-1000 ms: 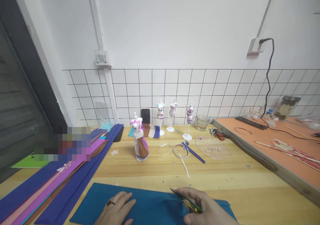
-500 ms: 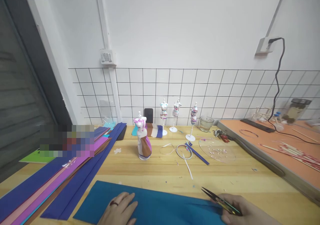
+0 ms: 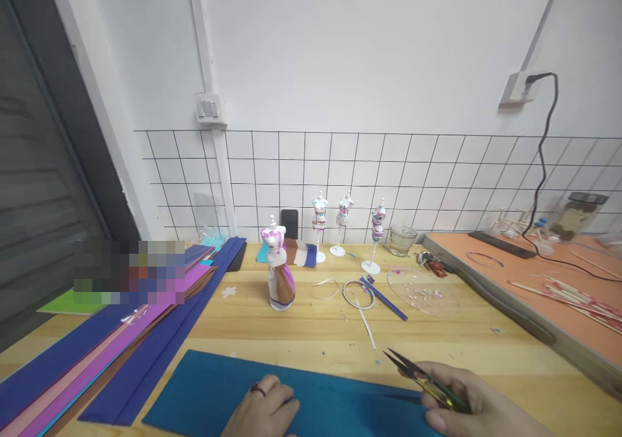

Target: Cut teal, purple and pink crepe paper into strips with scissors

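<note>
A folded teal crepe-paper-like sheet (image 3: 194,385) lies along the front of the wooden table. Resting on top of it is my left hand (image 3: 265,406), wearing a dark ring; its fingers bend slightly against the sheet and hold nothing visible. My right hand (image 3: 469,395) grips a pair of thread snips (image 3: 427,385) over the sheet's right end. The snips' blades stand apart and point up-left. Farther back stands a small white mannequin (image 3: 276,256) with pink marks on its top and a brown, white and purple skirt.
Three small mannequins on stands (image 3: 373,230) are near the tiled wall. A white tape roll (image 3: 358,294), a blue strip (image 3: 383,300) and a clear disc with gems (image 3: 422,292) lie mid-table. Coloured paper (image 3: 160,333) fills the left; an orange-topped surface (image 3: 558,281) borders the right.
My left hand has slid right along the teal sheet, its fingers now more bent. My right hand has moved the snips slightly up and left. The view has shifted a little.
</note>
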The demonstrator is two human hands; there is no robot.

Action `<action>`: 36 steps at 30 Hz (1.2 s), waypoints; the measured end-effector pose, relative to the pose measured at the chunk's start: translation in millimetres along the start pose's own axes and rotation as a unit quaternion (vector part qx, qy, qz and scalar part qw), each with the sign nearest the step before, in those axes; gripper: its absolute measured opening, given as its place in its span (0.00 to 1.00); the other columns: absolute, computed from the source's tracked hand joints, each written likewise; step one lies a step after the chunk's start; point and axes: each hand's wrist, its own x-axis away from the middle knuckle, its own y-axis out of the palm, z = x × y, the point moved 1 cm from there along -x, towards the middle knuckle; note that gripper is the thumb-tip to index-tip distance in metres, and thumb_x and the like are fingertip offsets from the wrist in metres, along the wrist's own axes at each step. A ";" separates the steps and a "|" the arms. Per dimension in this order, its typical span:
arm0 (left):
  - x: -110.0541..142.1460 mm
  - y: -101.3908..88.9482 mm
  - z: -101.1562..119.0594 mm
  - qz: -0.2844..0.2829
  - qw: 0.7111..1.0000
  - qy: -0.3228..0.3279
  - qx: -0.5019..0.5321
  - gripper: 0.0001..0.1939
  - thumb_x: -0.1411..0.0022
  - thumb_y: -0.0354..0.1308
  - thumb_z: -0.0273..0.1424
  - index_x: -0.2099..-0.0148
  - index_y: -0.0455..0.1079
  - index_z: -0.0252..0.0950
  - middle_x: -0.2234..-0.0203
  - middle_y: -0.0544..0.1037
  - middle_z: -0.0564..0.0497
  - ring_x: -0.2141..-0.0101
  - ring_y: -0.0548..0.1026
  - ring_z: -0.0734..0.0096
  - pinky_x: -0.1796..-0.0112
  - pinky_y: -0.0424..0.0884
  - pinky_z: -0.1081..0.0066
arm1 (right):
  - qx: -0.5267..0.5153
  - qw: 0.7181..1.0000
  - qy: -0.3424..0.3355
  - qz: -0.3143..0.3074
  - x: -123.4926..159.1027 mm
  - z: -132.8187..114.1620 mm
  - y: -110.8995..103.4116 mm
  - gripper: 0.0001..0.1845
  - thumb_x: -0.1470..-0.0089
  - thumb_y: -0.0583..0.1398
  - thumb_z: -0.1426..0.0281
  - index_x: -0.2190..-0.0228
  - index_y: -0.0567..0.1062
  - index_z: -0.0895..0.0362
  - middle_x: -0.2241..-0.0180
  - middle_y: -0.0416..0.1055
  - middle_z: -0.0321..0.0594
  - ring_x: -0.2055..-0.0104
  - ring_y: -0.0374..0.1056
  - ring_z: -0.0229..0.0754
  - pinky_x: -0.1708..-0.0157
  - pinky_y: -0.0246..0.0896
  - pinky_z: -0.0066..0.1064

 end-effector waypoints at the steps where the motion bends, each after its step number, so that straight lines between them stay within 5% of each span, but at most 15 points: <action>1: -0.1 1.8 1.1 0.009 1.000 -0.002 0.003 0.11 0.45 0.59 0.33 0.58 0.70 0.40 0.65 0.76 0.53 0.65 0.69 0.69 0.67 0.65 0.75 | -0.024 1.000 0.004 -0.004 -0.6 -10.6 5.2 0.28 0.62 0.66 0.54 0.59 0.74 0.53 0.75 0.66 0.34 0.78 0.56 0.32 0.80 0.51 0.23; 10: -7.9 -2.8 5.7 -0.027 0.986 -0.125 0.105 0.15 0.51 0.62 0.37 0.59 0.71 0.40 0.66 0.76 0.51 0.63 0.70 0.64 0.66 0.67 0.72 | -0.152 0.983 -0.069 -0.071 -28.7 -105.4 68.9 0.26 0.61 0.67 0.58 0.59 0.72 0.54 0.72 0.63 0.32 0.78 0.52 0.29 0.82 0.45 0.22; 16: -19.1 -2.2 15.7 -0.045 0.950 -0.265 0.162 0.26 0.54 0.62 0.39 0.51 0.68 0.42 0.56 0.75 0.47 0.54 0.69 0.52 0.54 0.65 0.58 | -0.212 0.960 -0.129 -0.127 -55.8 -140.1 114.8 0.21 0.58 0.66 0.62 0.61 0.70 0.57 0.75 0.63 0.30 0.77 0.54 0.29 0.80 0.47 0.22; 19: -22.2 -1.5 17.8 0.000 0.925 -0.323 0.198 0.20 0.48 0.56 0.41 0.53 0.70 0.40 0.61 0.77 0.46 0.53 0.69 0.51 0.50 0.60 0.56 | -0.206 0.958 -0.136 -0.150 -60.8 -147.0 130.2 0.18 0.58 0.66 0.66 0.64 0.70 0.58 0.75 0.63 0.30 0.77 0.55 0.29 0.79 0.48 0.22; 26: -16.5 -7.2 9.0 0.111 0.866 -0.381 0.303 0.12 0.43 0.51 0.40 0.68 0.72 0.41 0.72 0.77 0.49 0.60 0.73 0.59 0.54 0.64 0.64 | -0.122 0.973 -0.154 -0.120 -67.5 -121.6 114.8 0.17 0.47 0.58 0.57 0.66 0.71 0.59 0.73 0.64 0.31 0.81 0.46 0.27 0.82 0.41 0.22; 28: -12.8 -5.1 5.5 0.093 0.830 -0.457 0.304 0.18 0.44 0.50 0.44 0.79 0.67 0.40 0.81 0.73 0.51 0.70 0.72 0.59 0.63 0.67 0.64 | -0.062 0.986 -0.136 -0.081 -70.1 -100.6 101.7 0.22 0.43 0.52 0.53 0.72 0.70 0.59 0.76 0.63 0.32 0.82 0.44 0.28 0.82 0.40 0.23; 31: -8.7 -1.9 2.1 0.085 0.780 -0.550 0.285 0.23 0.49 0.53 0.47 0.86 0.53 0.42 0.86 0.65 0.54 0.76 0.69 0.62 0.71 0.66 0.67 | 0.080 0.985 -0.152 -0.018 -66.7 -70.3 84.0 0.28 0.40 0.45 0.54 0.81 0.65 0.58 0.81 0.56 0.31 0.77 0.54 0.33 0.75 0.49 0.25; 34: -7.0 -3.5 2.2 0.043 0.764 -0.574 0.291 0.24 0.53 0.55 0.48 0.88 0.50 0.43 0.88 0.64 0.54 0.76 0.70 0.59 0.71 0.66 0.65 | 0.164 0.976 -0.133 -0.043 -54.6 -50.2 74.1 0.25 0.40 0.45 0.54 0.73 0.70 0.57 0.77 0.64 0.34 0.72 0.60 0.38 0.70 0.53 0.27; 36: -5.8 -8.2 3.9 0.011 0.764 -0.565 0.311 0.23 0.52 0.55 0.48 0.88 0.57 0.41 0.87 0.69 0.52 0.72 0.72 0.55 0.67 0.68 0.64 | 0.180 0.975 -0.114 -0.059 -45.9 -42.2 71.7 0.23 0.40 0.47 0.54 0.69 0.72 0.57 0.71 0.69 0.37 0.68 0.64 0.41 0.66 0.55 0.28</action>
